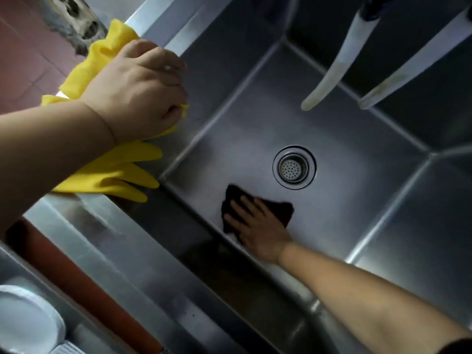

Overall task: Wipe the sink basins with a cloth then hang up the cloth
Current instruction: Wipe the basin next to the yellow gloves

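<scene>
Left hand [138, 93] nearest, braced on sink rim [153, 19] over yellow rubber gloves [112, 172]; right hand [258, 226] down in basin [344, 139].

Left fingers curled closed, clutching glove rubber against the steel edge. Right fingers [245, 203] spread open and flat, pressing a dark cloth [283, 209] onto the basin floor near the front wall, just short of the drain strainer [293, 167]. Two pale faucet spouts [329, 72] hanging above. Cloth: soft, limp, light, likely damp and inclined to cling to wet steel; best pinched at a loose corner beside the palm, then lifted clear for hanging. Wiping step apparently mid-course.
</scene>
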### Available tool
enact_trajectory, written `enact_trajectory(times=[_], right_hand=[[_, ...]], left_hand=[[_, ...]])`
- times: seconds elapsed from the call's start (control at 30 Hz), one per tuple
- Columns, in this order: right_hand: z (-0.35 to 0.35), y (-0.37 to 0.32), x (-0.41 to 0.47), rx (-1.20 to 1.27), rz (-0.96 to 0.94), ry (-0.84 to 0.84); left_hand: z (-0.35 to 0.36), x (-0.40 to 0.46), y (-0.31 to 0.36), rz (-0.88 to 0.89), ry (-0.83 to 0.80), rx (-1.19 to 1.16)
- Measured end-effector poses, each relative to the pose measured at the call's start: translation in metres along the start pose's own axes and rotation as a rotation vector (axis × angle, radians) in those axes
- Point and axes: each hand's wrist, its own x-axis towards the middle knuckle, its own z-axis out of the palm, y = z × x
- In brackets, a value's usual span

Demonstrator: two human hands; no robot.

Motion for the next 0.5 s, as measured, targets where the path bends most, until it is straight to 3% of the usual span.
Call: enact_trajectory(times=[0.1,0.23,0.5], right_hand=[[0.015,-0.008,-0.055,-0.05,-0.08,-0.048],[0.004,0.022,-0.06,-0.119,-0.166,-0.081],[-0.007,0.074,0.002,-0.134,0.213,-0.031]], left_hand=[[0.002,0.0,0.0,0.017,0.019,0.006],[0.006,0.0,-0.002,0.037,0.046,0.015],[0.009,-0.001,-0.003,0.053,0.039,0.033]])
